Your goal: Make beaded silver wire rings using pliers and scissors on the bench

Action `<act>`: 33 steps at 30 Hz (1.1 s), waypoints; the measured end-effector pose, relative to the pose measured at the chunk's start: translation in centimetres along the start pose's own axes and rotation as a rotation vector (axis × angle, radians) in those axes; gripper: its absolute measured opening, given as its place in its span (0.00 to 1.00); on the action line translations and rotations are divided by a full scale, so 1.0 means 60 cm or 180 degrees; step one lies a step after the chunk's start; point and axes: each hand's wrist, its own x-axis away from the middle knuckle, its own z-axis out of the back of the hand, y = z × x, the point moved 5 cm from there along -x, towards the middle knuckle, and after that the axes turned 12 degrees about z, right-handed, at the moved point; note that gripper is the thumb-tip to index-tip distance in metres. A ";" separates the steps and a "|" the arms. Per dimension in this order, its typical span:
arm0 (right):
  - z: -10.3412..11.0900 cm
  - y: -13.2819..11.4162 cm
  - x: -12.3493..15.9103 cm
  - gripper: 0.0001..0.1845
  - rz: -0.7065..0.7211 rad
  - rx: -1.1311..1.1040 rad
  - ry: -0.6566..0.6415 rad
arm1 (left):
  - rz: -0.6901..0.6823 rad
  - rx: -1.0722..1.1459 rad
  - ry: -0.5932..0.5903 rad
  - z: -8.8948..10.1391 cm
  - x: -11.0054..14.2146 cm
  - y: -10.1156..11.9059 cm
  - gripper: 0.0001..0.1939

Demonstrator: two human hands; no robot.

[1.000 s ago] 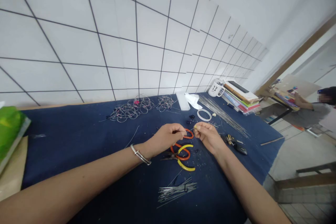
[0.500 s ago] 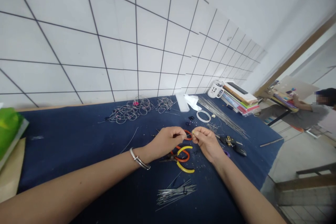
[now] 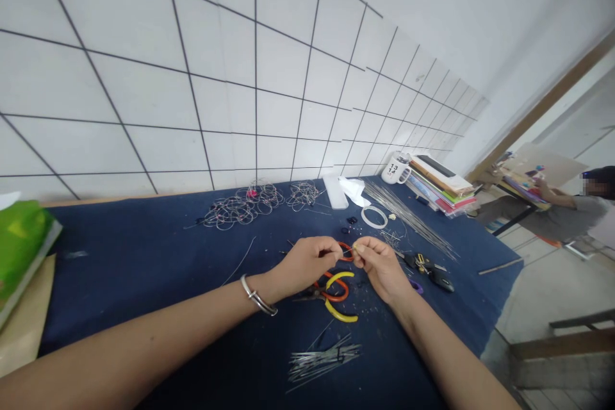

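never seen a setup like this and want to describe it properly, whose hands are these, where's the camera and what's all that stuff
There is no machine here: a person works with two bare hands. One camera, worn on that person's head, looks forward and down, so you see roughly their own view.

The left hand, with a silver bangle at its wrist, and the right hand have their fingers pinched, seemingly on a thin strand too fine to identify.

On the dark blue cloth lie tangled wire loops, yellow-handled pliers and a bundle of straight wires. Farther back are a white mug and a stack of books and papers.
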 end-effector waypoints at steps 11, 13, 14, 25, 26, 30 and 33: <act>0.004 -0.016 0.003 0.06 0.0600 0.0864 0.0301 | 0.0377 0.0532 -0.0192 -0.010 0.009 -0.001 0.09; 0.001 -0.022 0.005 0.06 0.0714 0.1017 0.0284 | 0.0467 0.0696 -0.0302 -0.014 0.011 -0.001 0.08; 0.000 -0.024 0.006 0.06 0.0764 0.1087 0.0286 | 0.0474 0.0790 -0.0351 -0.015 0.013 0.000 0.08; 0.001 -0.040 0.009 0.06 0.1126 0.1743 0.0382 | 0.0515 0.1257 -0.0580 -0.031 0.022 0.001 0.07; 0.000 -0.043 0.010 0.06 0.1166 0.1807 0.0352 | 0.0514 0.1280 -0.0589 -0.032 0.023 0.001 0.07; -0.004 -0.051 0.012 0.06 0.1269 0.1964 0.0349 | 0.0539 0.1349 -0.0617 -0.033 0.023 0.001 0.07; -0.005 -0.053 0.012 0.06 0.1296 0.2022 0.0330 | 0.0572 0.1395 -0.0653 -0.034 0.023 -0.001 0.07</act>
